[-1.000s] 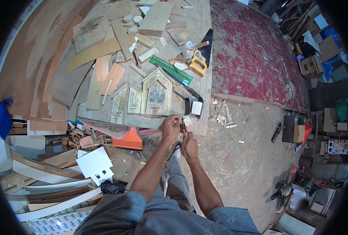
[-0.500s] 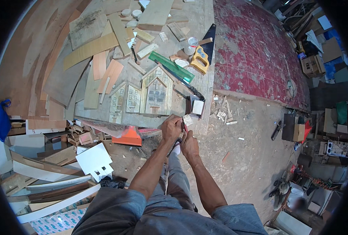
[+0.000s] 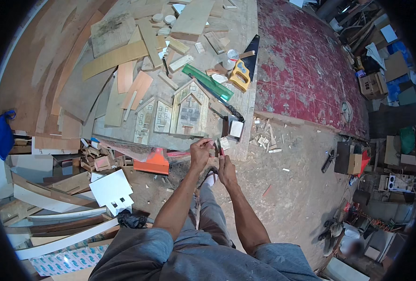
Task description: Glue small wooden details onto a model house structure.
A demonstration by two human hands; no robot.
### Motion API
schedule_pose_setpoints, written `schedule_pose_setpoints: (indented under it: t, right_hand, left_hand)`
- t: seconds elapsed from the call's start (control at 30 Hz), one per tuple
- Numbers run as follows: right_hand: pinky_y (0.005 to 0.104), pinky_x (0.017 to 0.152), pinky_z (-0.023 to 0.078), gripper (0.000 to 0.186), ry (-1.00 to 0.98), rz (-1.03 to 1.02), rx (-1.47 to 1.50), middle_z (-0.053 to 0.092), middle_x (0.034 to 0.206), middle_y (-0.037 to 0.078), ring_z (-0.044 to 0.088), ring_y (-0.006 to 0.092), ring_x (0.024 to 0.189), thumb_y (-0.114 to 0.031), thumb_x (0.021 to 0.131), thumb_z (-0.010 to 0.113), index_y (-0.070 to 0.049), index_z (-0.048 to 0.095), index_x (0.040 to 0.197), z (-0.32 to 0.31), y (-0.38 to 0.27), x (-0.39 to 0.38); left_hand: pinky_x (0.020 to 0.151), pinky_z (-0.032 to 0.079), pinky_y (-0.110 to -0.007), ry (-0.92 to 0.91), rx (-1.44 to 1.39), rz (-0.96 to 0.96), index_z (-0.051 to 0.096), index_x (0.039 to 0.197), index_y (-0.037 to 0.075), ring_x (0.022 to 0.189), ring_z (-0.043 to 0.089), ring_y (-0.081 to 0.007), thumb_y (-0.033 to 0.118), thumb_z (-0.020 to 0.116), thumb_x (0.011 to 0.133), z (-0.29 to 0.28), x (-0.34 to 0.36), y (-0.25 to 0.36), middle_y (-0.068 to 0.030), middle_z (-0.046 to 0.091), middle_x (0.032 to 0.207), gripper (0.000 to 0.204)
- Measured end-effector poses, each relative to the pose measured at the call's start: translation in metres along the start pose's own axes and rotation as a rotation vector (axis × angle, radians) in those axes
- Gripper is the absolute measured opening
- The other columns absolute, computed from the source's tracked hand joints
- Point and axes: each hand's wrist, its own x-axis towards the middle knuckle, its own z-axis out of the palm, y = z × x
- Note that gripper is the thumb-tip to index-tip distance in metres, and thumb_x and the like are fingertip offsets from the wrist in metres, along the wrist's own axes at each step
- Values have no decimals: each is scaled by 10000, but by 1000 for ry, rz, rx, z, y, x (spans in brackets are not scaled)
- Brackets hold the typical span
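My right hand is closed around a slim red-and-dark hand tool, its dark end pointing up and away from me; its exact kind is too small to make out. Just left of it, my left hand is pinched, and whatever lies in its fingertips cannot be made out. The hands are apart, at the near edge of the workbench. Beyond them lie small wooden house cut-outs with little window and door pieces. A dark block with a white face stands at the bench edge.
A yellow-handled saw, a green strip and a clear cup lie among wood offcuts. An orange scraper-like piece hangs below the bench edge. Boards and a white cut panel are piled at left; wood scraps litter the floor.
My left hand has drawn a little to the left, away from the tool, and a gap has opened between the hands. The right hand still holds the tool.
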Motion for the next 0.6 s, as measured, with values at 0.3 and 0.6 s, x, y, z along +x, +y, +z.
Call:
schedule_pose_setpoints:
  t: [0.3,0.6]
  right_hand:
    - [489,640,451,438,-85,32,181,596,740,282,618,448,715,-383,1026,376,20,542,985,-6,6,10]
    - [468,641,493,351,-329,289,619,629,715,205,635,415,693,-357,1004,437,-37,566,1067,-1,11,16]
  left_hand:
    - [531,563,-250,-43,-363,-47,660,1071,-37,768,649,-111,77,666,893,-22,-28,57,-79,686,892,211]
    - [577,577,-262,53,-282,-199,649,1099,-39,771,640,-123,65,662,877,-42,-37,23,-84,663,912,245]
